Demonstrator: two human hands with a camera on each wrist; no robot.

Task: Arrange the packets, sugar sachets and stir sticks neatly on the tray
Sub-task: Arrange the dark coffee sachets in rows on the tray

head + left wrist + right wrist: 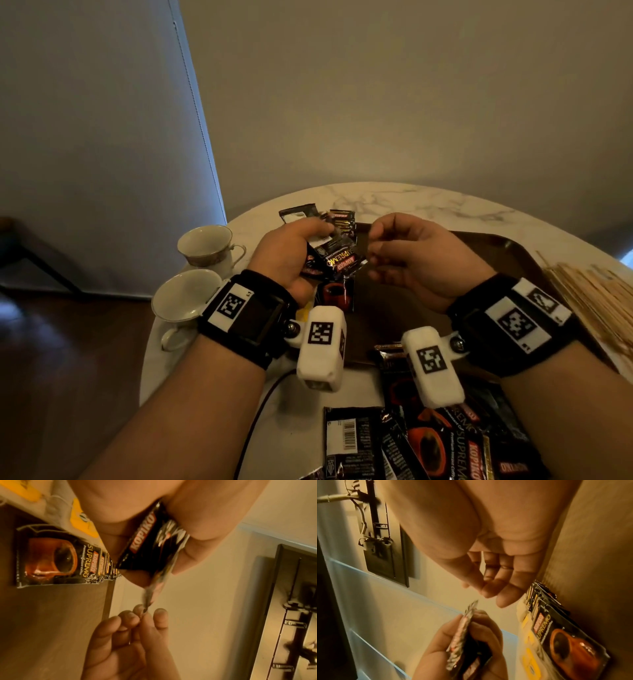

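Observation:
My left hand [318,233] grips a small bundle of black Kopiko coffee packets [337,255] above the left edge of the dark brown tray [496,246]. The wrist view shows the bundle [150,543] edge-on between thumb and fingers. My right hand [376,246] hovers just right of it with half-bent fingers. The right wrist view shows a small gap between this hand [489,592] and the bundle's edge [471,609]. A row of packets [56,558] lies on the tray. Yellow sugar sachets [303,313] lie beside it. Wooden stir sticks [596,298] are piled on the right.
Two white teacups [205,245] [185,296] stand at the round marble table's left edge. Loose packets [428,442] lie at the front, and others [298,212] lie beyond my left hand. A dark cable [260,404] runs off the front edge.

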